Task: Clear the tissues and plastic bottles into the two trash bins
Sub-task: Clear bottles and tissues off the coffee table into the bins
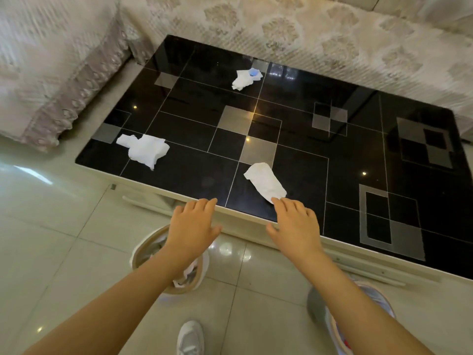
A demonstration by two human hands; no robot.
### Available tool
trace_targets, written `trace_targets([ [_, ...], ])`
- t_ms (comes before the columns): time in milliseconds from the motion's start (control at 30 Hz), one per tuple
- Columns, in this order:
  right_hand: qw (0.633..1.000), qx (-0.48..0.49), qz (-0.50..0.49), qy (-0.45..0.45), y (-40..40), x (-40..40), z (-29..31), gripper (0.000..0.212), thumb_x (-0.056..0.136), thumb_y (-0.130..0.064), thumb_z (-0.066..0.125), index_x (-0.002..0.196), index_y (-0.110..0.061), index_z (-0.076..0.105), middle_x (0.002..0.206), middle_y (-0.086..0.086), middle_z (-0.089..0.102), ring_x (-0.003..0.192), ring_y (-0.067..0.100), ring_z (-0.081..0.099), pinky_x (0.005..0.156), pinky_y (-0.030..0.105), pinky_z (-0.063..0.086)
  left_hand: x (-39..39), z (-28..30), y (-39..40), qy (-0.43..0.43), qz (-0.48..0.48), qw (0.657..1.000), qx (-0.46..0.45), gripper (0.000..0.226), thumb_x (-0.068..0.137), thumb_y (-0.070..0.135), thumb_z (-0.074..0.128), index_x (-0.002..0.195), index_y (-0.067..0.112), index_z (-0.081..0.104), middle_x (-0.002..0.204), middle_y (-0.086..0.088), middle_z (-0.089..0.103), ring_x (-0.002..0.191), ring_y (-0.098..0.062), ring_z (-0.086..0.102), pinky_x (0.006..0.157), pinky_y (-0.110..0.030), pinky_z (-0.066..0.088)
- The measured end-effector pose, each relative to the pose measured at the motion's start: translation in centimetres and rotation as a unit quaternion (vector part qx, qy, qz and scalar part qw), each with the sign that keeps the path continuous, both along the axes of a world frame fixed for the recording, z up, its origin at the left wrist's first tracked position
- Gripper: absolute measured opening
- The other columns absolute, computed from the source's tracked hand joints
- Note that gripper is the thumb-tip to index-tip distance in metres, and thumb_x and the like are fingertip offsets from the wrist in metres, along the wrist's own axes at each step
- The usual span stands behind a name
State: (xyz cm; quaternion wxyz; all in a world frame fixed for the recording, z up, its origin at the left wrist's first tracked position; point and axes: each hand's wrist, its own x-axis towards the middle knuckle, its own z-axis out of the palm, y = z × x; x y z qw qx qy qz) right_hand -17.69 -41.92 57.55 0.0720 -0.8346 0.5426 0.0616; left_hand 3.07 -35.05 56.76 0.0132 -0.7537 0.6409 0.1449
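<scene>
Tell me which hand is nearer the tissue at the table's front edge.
Right. The right hand reaches over the table edge, its fingers touching the near tip of the tissue. The left hand hovers off to the tissue's left, apart from it, above the trash bin.

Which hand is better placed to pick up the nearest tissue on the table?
Right. The right hand already touches the nearest tissue with its fingertips; the left hand sits at the table's edge, away from it.
</scene>
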Motion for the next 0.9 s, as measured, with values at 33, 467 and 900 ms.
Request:
trace_targets([
  [33,1.0,0.005,-0.001,0.006,-0.7,0.9,0.0,0.054,0.089,-0.036,0.054,0.138,-0.017,0.043,0.131,0.002,0.054,0.118,0.026,0.05,0.094,0.039,0.041,1.0,0.0,-0.5,0.002,0.002,1.0,0.003,0.066,0.091,0.049,0.05,0.148,0.023,0.029,0.145,0.002,0.043,0.132,-0.021,0.04,0.105,-0.038,0.033],
  [467,0.981,0.18,-0.031,0.072,-11.2,4.9,-7.9,0.08,0.091,-0.043,0.054,0.147,-0.042,-0.002,0.158,0.002,-0.01,0.142,0.034,0.011,0.106,0.064,0.028,7.0,-5.6,-9.2,-0.004,0.062,0.996,0.068,0.065,0.093,0.054,0.044,0.148,0.026,0.024,0.15,0.003,0.035,0.136,-0.021,0.034,0.109,-0.039,0.031],
  [900,0.977,0.213,0.009,0.012,-16.1,7.9,-14.3,0.069,0.084,-0.001,0.053,0.14,-0.035,0.03,0.146,0.006,0.019,0.118,0.031,0.036,0.081,0.04,0.048,8.3,-12.2,-14.8,0.013,0.113,0.992,0.055,0.066,0.093,0.052,0.046,0.148,0.025,0.024,0.15,0.001,0.034,0.136,-0.023,0.034,0.107,-0.041,0.032],
])
